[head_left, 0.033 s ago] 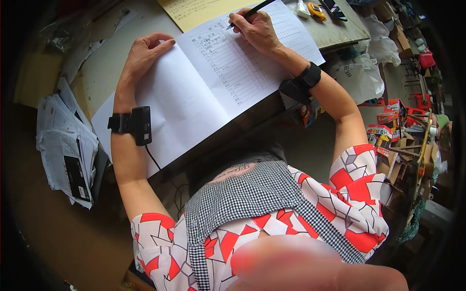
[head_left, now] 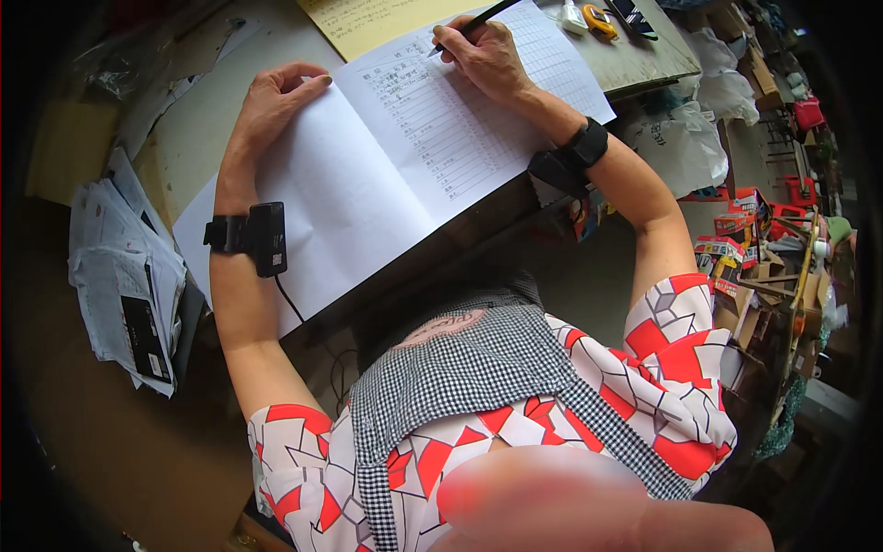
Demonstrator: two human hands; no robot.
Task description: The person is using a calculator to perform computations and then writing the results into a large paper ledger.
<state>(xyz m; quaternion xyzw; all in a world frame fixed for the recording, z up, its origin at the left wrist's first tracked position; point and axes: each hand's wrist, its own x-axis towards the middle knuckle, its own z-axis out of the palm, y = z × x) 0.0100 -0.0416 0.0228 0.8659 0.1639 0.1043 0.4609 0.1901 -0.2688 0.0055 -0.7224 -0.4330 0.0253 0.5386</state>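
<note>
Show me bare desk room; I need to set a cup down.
Bare desk shows left of the left hand, between the open book and the paper pile. The far right corner by the tape measure is crowded.

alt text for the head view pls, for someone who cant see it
Seen from above, a person's right hand writes with a dark pen on the ruled right page of a large open white paper book, while the left hand presses flat on its blank left page. Both wrists wear black strapped devices; a stack of printed papers lies at the left.
</note>
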